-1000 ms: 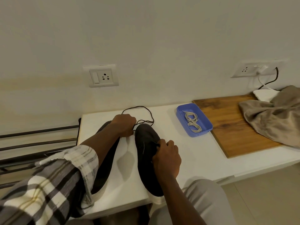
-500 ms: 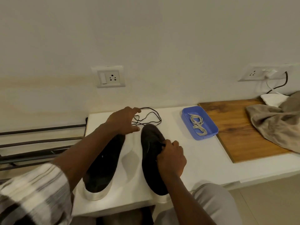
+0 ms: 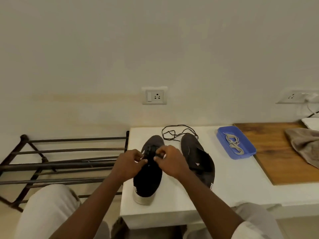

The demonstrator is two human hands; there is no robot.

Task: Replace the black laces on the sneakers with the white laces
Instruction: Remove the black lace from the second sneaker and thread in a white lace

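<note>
Two dark sneakers stand on the white bench (image 3: 229, 187). The left sneaker (image 3: 148, 180) still has black lacing over its tongue. My left hand (image 3: 131, 163) and my right hand (image 3: 170, 160) meet over that lacing, and their fingertips pinch the black lace. The right sneaker (image 3: 198, 157) lies to the right with no lace in it. A loose black lace (image 3: 177, 133) curls on the bench behind both shoes. White laces (image 3: 233, 144) lie coiled in a blue tray (image 3: 224, 145).
A wooden board (image 3: 279, 161) lies right of the tray, with a brown cloth (image 3: 305, 144) on it. A dark metal rack (image 3: 65, 163) stands left of the bench. Wall sockets (image 3: 154, 95) sit above the bench.
My left hand let go of the loose black lace, left behind the shoes. My right hand left the right sneaker. Both hands now work on the left sneaker's lacing. The view shifted left.
</note>
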